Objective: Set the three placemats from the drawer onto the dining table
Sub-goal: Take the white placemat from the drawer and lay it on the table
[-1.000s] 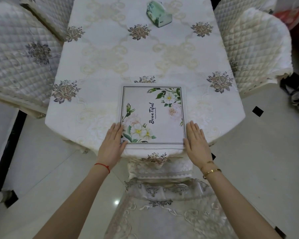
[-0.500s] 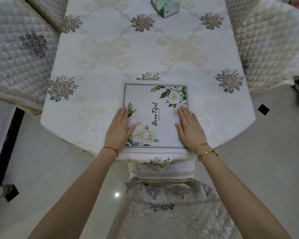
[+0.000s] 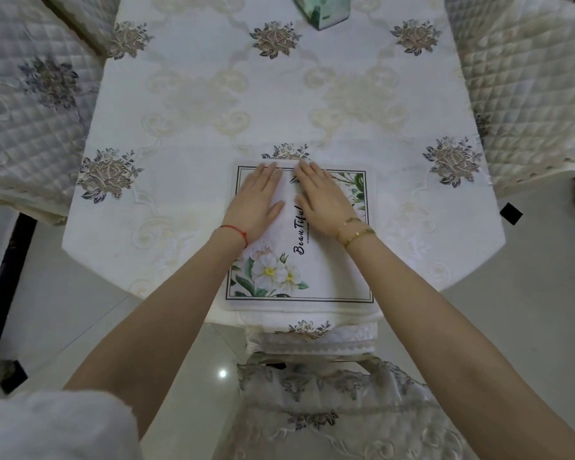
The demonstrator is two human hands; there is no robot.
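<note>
A square white placemat (image 3: 319,270) with green leaves, white flowers and the word "Beautiful" lies flat at the near edge of the dining table (image 3: 186,104), which wears a cream floral cloth. My left hand (image 3: 258,200) rests palm down on the mat's far left part, fingers together and reaching its far edge. Beside it, my right hand (image 3: 322,199) lies flat on the far middle. Neither hand grips anything. I cannot tell whether more mats lie beneath this one.
A green tissue box (image 3: 322,9) stands at the far middle of the table. Quilted cream chairs flank it on the left (image 3: 24,104) and the right (image 3: 525,84), and a lace-covered chair (image 3: 329,403) sits tucked in just below me. The tile floor surrounds the table.
Both hands have slid forward across the placemat, from its near corners to its far edge, and have drawn together. The mat itself stays put.
</note>
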